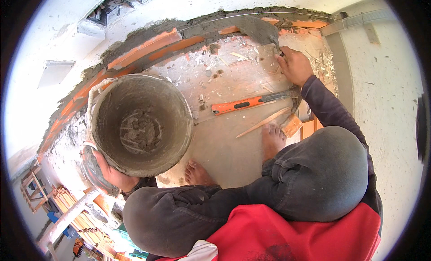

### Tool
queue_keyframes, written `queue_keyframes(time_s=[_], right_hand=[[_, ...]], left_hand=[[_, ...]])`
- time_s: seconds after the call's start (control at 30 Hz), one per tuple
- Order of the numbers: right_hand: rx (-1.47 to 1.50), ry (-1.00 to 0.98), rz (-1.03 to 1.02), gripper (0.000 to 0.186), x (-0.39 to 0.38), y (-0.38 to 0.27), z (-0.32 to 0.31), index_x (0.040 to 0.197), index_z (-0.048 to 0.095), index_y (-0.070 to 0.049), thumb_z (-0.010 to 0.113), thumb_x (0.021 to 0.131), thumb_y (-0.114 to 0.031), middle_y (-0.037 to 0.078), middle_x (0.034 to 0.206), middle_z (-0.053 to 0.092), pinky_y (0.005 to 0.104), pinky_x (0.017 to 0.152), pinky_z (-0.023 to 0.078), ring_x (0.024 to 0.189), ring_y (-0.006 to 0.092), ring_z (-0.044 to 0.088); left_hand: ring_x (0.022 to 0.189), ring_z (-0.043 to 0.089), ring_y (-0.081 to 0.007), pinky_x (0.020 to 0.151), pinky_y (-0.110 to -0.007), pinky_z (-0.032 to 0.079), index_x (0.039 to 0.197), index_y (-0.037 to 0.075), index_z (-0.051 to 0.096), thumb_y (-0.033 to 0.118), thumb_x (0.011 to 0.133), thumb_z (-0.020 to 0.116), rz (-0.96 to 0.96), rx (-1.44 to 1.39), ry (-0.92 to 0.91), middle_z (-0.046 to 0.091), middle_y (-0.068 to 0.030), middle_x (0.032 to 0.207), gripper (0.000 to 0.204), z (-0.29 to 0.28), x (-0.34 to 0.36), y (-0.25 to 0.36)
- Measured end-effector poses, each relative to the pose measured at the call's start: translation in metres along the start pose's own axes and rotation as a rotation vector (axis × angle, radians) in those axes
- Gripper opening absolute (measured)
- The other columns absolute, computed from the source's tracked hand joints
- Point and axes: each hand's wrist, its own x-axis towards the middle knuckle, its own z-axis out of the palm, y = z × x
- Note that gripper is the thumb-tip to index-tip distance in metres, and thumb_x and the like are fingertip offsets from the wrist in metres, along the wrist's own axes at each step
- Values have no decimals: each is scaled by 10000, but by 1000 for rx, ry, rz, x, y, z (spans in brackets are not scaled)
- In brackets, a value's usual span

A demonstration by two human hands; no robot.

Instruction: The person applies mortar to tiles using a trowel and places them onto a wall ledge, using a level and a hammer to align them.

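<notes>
Bucket (110,110): round, deep, mouth turned up to the viewer; inner wall filmed with dried grey cement; pale cord-like handle (91,98) at its left edge.
Contents: small heap of wet grey mortar (142,131), lumpy and streaked, at the bottom.
Left grip (116,174): against the bucket's lower left outside; fingers partly hidden, so how far closed cannot be told.
Right grip (296,67): fingers closed round the handle of the trowel.
Trowel (260,31): broad flat blade, mortar-grey, over the brick course at the wall foot.
Brick course (148,49): orange, straight-edged, bedded in rough dark mortar; thin white string above.
Hammer (238,105): orange-and-black handle, dark head, lying on the floor.
Wood: slim pointed stick (260,123) and squared block (292,125), near the right foot.
Floor (215,146): dusty, strewn with pale chips.
</notes>
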Motion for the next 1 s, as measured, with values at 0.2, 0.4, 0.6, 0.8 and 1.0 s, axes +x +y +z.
queue_keyframes(time_s=[0.2,0.4,0.6,0.8,1.0], right_hand=[[333,-200,150,350,-6,11,-19,946,612,42,581,936,-307,225,771,639,418,645,487,648,366,610],[648,-294,499,352,-10,14,-28,836,586,15,546,950,-315,86,638,531,330,478,423,484,182,504],[632,-519,356,237,-42,-40,-82,914,603,-9,528,951,-230,24,628,502,262,477,380,538,94,492],[154,-401,-777,283,2,-175,-51,1115,589,0,565,877,-151,167,811,646,421,624,518,674,323,649],[-79,-376,-908,213,3,-258,-12,1000,571,69,522,839,-60,231,840,639,432,621,546,760,359,683]], left_hand=[[1122,583,-261,993,-391,454,1312,-19,505,318,1065,334,-21,-21,-67,575,-154,1288,451,-3,1,-8],[1188,546,-311,1048,-439,412,1325,-53,481,358,1062,294,-71,-156,-173,558,-191,1317,522,-22,11,-10],[1208,540,-339,1054,-458,410,1314,-62,487,361,1056,305,-60,-90,-184,548,-217,1328,528,-19,17,-17],[1186,567,-258,1015,-377,457,1392,-103,390,257,1061,326,16,-46,-414,551,-197,1325,493,-2,6,-12],[1180,569,-249,1009,-371,460,1378,-111,404,250,1063,322,28,-72,-477,560,-191,1312,486,5,4,-15]])
